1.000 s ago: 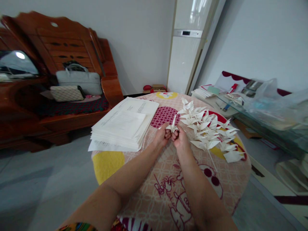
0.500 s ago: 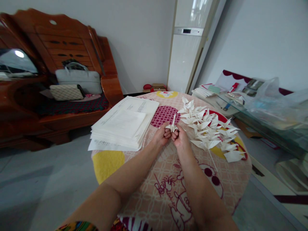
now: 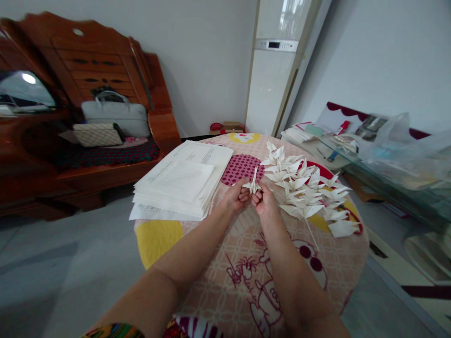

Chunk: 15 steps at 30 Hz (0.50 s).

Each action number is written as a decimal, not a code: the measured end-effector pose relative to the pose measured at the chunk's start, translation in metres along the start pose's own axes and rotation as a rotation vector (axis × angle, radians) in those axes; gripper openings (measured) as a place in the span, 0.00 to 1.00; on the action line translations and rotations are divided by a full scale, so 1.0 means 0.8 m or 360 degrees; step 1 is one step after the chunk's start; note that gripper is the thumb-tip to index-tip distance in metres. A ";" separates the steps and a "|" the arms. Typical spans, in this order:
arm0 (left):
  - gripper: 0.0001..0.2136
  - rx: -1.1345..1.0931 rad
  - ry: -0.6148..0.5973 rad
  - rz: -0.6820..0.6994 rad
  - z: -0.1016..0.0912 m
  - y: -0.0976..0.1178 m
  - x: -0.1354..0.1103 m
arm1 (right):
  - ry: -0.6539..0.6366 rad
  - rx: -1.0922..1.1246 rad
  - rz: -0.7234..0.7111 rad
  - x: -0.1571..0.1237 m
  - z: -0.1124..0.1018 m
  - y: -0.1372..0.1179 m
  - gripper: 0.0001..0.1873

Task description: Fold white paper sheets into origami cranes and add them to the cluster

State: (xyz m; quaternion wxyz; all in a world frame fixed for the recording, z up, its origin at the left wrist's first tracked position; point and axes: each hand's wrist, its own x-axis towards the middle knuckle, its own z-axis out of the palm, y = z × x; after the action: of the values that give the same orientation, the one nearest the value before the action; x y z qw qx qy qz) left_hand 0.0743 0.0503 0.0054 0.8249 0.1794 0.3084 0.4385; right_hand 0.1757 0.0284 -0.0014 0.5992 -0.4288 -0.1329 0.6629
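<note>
A small white paper crane [image 3: 253, 186] is held between my two hands, a thin point of it standing up and away from me. My left hand [image 3: 238, 196] pinches it from the left with curled fingers. From the right, my right hand [image 3: 262, 199] grips it in the same way. Just beyond my right hand spreads a heap of folded white paper cranes [image 3: 296, 183]. To the left of my hands lies a thick stack of printed paper sheets [image 3: 176, 180], with smaller blank pieces on top.
A patterned cloth [image 3: 229, 272] covers the round table. On the right is a glass shelf [image 3: 394, 188] with plastic bags and papers. A wooden chair [image 3: 88, 70] holding a grey bag [image 3: 116, 117] stands at the left, and a tall white cabinet-like unit [image 3: 271, 84] behind.
Almost nothing differs. My fingers have shifted very slightly around the paper crane, which stays in the same place.
</note>
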 end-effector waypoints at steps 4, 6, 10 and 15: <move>0.17 0.0054 -0.0004 0.0020 -0.004 0.001 0.002 | -0.0003 -0.0006 -0.0001 -0.001 0.000 0.001 0.24; 0.17 0.0069 0.0004 0.0039 -0.005 0.001 0.004 | 0.0026 0.0006 -0.0021 0.000 0.001 0.001 0.23; 0.17 0.0070 0.0011 0.0083 -0.005 -0.002 0.005 | 0.0053 0.0028 -0.0067 0.000 0.002 0.003 0.22; 0.17 0.0050 0.0014 0.0109 -0.002 -0.004 0.003 | 0.0064 0.0036 -0.0096 0.000 0.002 0.004 0.22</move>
State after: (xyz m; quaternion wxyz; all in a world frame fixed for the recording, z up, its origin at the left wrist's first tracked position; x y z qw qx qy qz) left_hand 0.0760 0.0504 0.0017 0.8051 0.2009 0.3125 0.4625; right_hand 0.1725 0.0281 -0.0026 0.6263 -0.4310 -0.1261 0.6372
